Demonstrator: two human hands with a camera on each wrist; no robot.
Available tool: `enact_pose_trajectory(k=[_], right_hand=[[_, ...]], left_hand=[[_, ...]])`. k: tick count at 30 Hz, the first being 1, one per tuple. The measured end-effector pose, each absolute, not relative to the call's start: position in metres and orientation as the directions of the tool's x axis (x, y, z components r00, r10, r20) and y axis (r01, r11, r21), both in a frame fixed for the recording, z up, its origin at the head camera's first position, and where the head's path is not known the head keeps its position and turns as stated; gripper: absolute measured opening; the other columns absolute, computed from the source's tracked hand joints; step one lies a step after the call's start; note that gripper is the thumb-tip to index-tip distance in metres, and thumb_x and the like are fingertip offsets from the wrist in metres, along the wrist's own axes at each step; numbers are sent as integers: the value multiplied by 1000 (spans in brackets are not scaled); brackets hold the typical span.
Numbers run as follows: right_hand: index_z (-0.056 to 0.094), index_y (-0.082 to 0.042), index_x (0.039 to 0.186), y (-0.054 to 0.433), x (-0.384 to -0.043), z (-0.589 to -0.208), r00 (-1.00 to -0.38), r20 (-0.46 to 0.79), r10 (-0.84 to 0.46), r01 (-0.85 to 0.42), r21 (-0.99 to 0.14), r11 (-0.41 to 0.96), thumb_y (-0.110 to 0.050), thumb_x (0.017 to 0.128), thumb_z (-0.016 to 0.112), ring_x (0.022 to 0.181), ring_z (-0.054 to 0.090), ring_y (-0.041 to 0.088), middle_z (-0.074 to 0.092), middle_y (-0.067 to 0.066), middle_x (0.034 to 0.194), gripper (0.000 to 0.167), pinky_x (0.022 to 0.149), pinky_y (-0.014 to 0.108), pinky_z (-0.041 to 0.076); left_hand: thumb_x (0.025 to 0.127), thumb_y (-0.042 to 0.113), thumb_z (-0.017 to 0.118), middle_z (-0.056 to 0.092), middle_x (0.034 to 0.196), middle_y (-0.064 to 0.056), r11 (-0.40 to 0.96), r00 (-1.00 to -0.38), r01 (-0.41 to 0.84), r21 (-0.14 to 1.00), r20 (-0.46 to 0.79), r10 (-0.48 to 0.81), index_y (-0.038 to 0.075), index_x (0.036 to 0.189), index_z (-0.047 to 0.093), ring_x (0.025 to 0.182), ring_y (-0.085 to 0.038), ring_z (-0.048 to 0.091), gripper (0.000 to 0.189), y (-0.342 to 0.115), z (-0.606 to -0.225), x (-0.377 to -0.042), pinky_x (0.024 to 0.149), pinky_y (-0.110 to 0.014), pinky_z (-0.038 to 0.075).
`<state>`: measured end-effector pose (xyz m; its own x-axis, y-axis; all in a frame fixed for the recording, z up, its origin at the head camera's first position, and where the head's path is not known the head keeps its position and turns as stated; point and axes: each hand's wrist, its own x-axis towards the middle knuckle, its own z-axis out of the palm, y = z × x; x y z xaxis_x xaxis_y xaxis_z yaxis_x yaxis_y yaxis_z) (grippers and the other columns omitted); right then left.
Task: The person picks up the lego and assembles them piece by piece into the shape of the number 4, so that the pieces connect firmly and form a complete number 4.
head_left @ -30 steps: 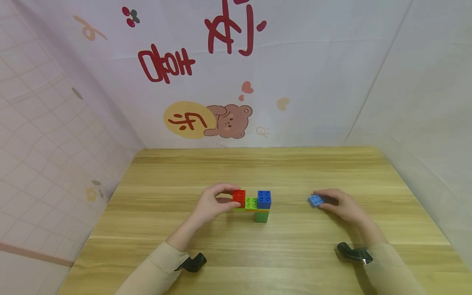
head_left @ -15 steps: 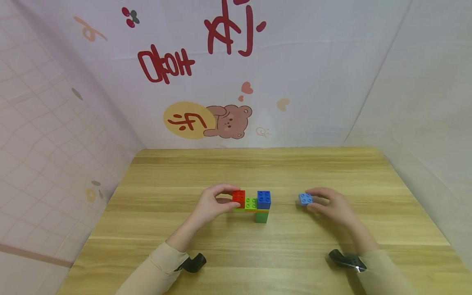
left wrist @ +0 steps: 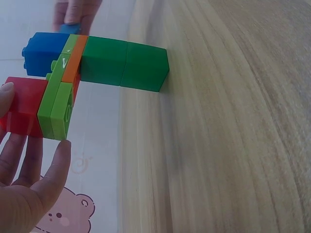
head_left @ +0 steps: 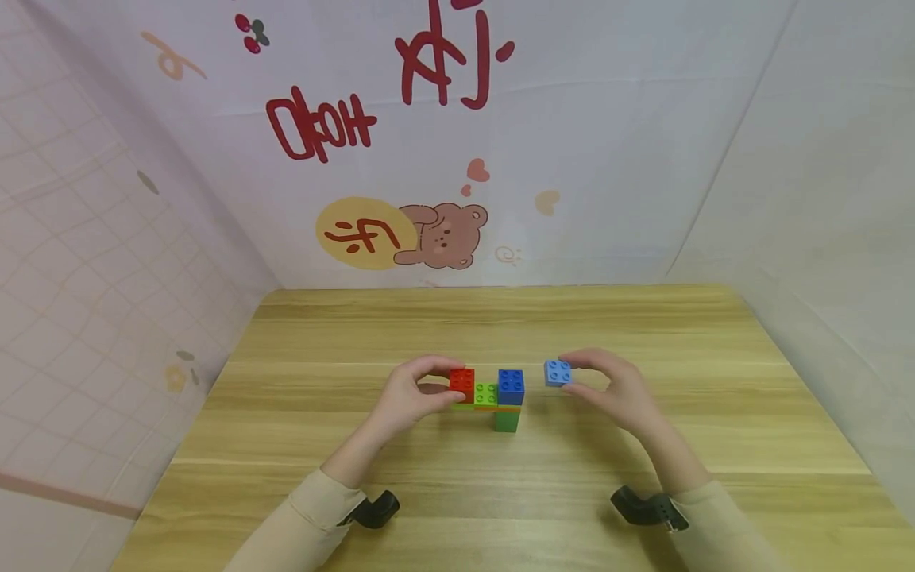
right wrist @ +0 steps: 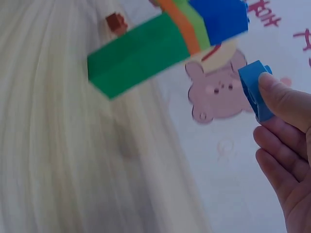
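Note:
A toy-brick structure stands on the table. Its green column carries an orange plate and a lime layer. On top sit a dark blue brick at the right and a red brick at the left. My left hand pinches the red brick between thumb and fingers, with a fingertip near the lime layer's underside. My right hand pinches a small light blue brick at its edges. That brick is in the air just right of the dark blue one, apart from it.
The wooden table ends at a white printed cloth wall at the back. Cloth also hangs at both sides. A small reddish-brown brick-like piece shows beyond the green column in the right wrist view. Black wrist mounts sit on both forearms.
My right hand has carried the light blue brick leftward and slightly up, closer to the structure. The left hand and the structure have stayed in place.

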<state>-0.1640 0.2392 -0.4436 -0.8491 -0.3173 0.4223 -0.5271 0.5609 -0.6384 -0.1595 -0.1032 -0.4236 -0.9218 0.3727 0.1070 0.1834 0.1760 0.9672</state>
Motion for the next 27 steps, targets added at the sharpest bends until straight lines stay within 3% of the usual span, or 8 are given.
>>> enact_pose_trajectory(k=[7, 14, 20, 27], right_hand=[[71, -12, 119, 217, -160, -430, -823, 455, -339, -567, -654, 500, -8, 80, 83, 109, 61, 16, 69, -3, 116, 41, 95, 26, 47], [71, -11, 119, 204, -163, -423, -758, 539, -368, -652, -635, 413, -2, 79, 82, 108, 62, 16, 70, -1, 115, 43, 95, 24, 46], [71, -12, 119, 195, -162, -417, -748, 551, -369, -663, -632, 401, -3, 80, 82, 107, 62, 17, 69, 0, 114, 41, 95, 25, 46], [71, -14, 118, 182, -160, -414, -728, 550, -409, -683, -631, 367, -7, 80, 83, 108, 61, 17, 69, -3, 114, 41, 96, 31, 47]], left_hand=[[83, 6, 80, 66, 117, -8, 173, -920, 187, 967, 111, 375, 6, 120, 69, 106, -35, 63, 38, -103, -423, -159, 85, -30, 56], [84, 5, 79, 66, 117, -10, 164, -919, 195, 967, 122, 375, 4, 120, 69, 107, -37, 63, 38, -104, -425, -160, 85, -30, 55], [83, 5, 80, 66, 117, -9, 161, -915, 200, 966, 126, 384, 6, 119, 70, 107, -36, 63, 37, -103, -424, -160, 86, -30, 55], [83, 5, 80, 67, 117, -8, 168, -917, 205, 964, 130, 376, 6, 119, 70, 105, -29, 65, 38, -103, -423, -159, 85, -31, 56]])
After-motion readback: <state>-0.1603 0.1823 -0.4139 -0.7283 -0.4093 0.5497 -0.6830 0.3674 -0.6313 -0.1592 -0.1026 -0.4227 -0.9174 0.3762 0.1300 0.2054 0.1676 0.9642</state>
